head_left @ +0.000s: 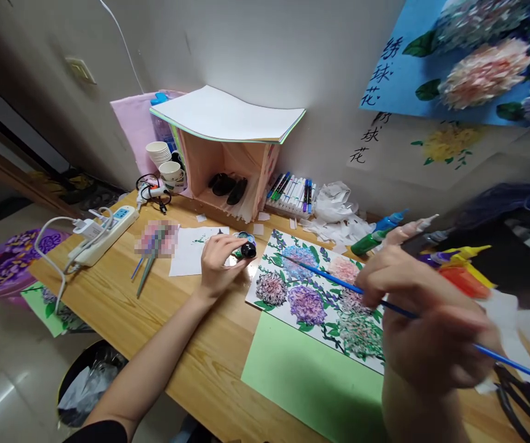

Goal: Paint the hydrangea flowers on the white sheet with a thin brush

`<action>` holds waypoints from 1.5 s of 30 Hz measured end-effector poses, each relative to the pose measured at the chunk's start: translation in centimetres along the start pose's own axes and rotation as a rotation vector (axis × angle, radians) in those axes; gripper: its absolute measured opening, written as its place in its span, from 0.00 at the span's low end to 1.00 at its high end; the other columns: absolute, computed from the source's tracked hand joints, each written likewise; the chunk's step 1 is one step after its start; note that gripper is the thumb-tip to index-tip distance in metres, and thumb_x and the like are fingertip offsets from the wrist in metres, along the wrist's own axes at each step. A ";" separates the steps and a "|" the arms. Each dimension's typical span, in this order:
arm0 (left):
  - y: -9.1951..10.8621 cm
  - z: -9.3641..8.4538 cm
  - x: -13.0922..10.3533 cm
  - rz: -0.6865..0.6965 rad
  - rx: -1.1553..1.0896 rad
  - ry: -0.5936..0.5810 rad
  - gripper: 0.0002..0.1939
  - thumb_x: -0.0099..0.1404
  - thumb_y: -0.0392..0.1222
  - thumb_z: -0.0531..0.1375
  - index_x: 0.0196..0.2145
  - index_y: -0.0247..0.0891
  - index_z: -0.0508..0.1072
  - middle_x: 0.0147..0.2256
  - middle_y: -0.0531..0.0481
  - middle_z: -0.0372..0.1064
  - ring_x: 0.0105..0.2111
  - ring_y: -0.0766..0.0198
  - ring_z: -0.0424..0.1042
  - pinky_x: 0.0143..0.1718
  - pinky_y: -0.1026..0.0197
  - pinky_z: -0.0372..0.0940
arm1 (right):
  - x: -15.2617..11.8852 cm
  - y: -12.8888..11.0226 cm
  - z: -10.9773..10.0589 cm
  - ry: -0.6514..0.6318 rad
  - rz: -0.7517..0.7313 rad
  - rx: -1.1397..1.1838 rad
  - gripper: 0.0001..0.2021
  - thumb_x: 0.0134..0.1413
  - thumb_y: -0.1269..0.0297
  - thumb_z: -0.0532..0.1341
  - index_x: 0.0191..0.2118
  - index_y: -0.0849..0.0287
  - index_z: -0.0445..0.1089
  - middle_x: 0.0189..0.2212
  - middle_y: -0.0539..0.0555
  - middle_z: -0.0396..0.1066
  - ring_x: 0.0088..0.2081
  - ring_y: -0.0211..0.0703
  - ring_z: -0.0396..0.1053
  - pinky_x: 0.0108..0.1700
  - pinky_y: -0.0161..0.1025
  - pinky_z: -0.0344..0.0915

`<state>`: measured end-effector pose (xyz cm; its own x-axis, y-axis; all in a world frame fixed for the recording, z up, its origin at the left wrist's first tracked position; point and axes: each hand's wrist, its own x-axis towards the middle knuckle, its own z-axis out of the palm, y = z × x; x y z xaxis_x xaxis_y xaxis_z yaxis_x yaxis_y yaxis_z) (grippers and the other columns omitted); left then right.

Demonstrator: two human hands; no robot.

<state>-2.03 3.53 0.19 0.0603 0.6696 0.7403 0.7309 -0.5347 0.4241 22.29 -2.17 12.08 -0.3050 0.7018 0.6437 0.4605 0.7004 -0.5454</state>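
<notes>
My right hand (424, 317) is closed around a thin blue paintbrush (333, 278). The brush's dark tip points left, over or on the upper-left part of a white board painted with hydrangeas (265, 303), near its blue flower (298, 263). I cannot tell whether the tip touches the board. Just left of the board, my left hand (218, 261) grips a small bottle with a black cap (248, 250); the fingers partly hide its body. The board lies partly over a sheet of light green paper (301, 375). Textured purple, pink and green flowers with dark leaves cover the board.
White paper (186, 252) and slim tools (149, 271) lie left. A power strip (108, 237) is on the table's left. Behind are a pink box (271, 166), markers (292, 191) and crumpled tissue (336, 206). Paint bottles (370, 240) and scissors (523, 400) are right.
</notes>
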 end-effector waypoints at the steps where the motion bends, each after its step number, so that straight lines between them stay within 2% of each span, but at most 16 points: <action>1: 0.0 0.0 0.0 -0.008 -0.004 -0.009 0.15 0.56 0.43 0.66 0.42 0.42 0.75 0.37 0.48 0.75 0.41 0.57 0.70 0.44 0.52 0.66 | 0.4 -0.2 0.3 0.012 0.013 0.059 0.26 0.65 0.51 0.36 0.26 0.55 0.62 0.21 0.52 0.59 0.27 0.41 0.60 0.32 0.42 0.57; 3: 0.0 -0.1 0.0 -0.010 -0.012 -0.020 0.14 0.57 0.42 0.65 0.42 0.42 0.75 0.38 0.48 0.75 0.42 0.57 0.69 0.44 0.52 0.66 | 1.2 -0.4 0.9 0.002 0.039 0.146 0.19 0.65 0.53 0.46 0.26 0.56 0.62 0.20 0.50 0.61 0.26 0.39 0.61 0.30 0.40 0.56; 7: 0.1 -0.4 -0.1 0.019 -0.006 -0.020 0.14 0.57 0.41 0.64 0.43 0.42 0.74 0.38 0.48 0.75 0.42 0.57 0.69 0.44 0.52 0.65 | 1.9 -0.5 2.2 -0.098 0.031 0.108 0.14 0.64 0.58 0.51 0.28 0.57 0.63 0.22 0.49 0.64 0.27 0.37 0.61 0.31 0.37 0.57; 14: 0.3 -0.5 -0.4 0.043 -0.011 -0.020 0.16 0.57 0.39 0.64 0.45 0.42 0.74 0.39 0.48 0.75 0.43 0.57 0.69 0.45 0.52 0.64 | 1.7 -0.2 4.1 -0.109 -0.021 -0.064 0.13 0.64 0.62 0.51 0.27 0.58 0.62 0.21 0.49 0.63 0.25 0.36 0.59 0.30 0.35 0.56; 27: 0.9 -0.6 -0.5 -0.006 -0.004 -0.063 0.15 0.58 0.45 0.64 0.44 0.43 0.75 0.38 0.47 0.75 0.43 0.56 0.69 0.44 0.52 0.64 | 1.8 0.6 6.0 -0.139 0.018 -0.081 0.13 0.63 0.62 0.52 0.27 0.57 0.63 0.21 0.50 0.65 0.26 0.37 0.61 0.30 0.34 0.57; 34: 1.0 -0.6 -0.5 0.046 -0.028 -0.036 0.16 0.58 0.43 0.64 0.45 0.42 0.74 0.38 0.47 0.75 0.42 0.57 0.69 0.44 0.54 0.63 | 1.9 0.8 6.6 -0.156 0.019 -0.091 0.12 0.63 0.64 0.53 0.27 0.58 0.63 0.22 0.50 0.65 0.27 0.37 0.60 0.30 0.35 0.57; 45: 1.2 -0.7 -0.6 0.024 -0.013 -0.048 0.15 0.58 0.44 0.64 0.44 0.43 0.75 0.37 0.48 0.75 0.41 0.57 0.69 0.43 0.53 0.64 | 1.9 0.6 6.6 -0.168 0.010 -0.107 0.12 0.63 0.63 0.53 0.27 0.57 0.63 0.22 0.50 0.65 0.26 0.37 0.60 0.30 0.34 0.56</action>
<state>-1.62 2.16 0.63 0.1105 0.6801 0.7247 0.7198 -0.5576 0.4135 16.52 0.48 9.47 -0.4307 0.7267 0.5352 0.5471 0.6819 -0.4856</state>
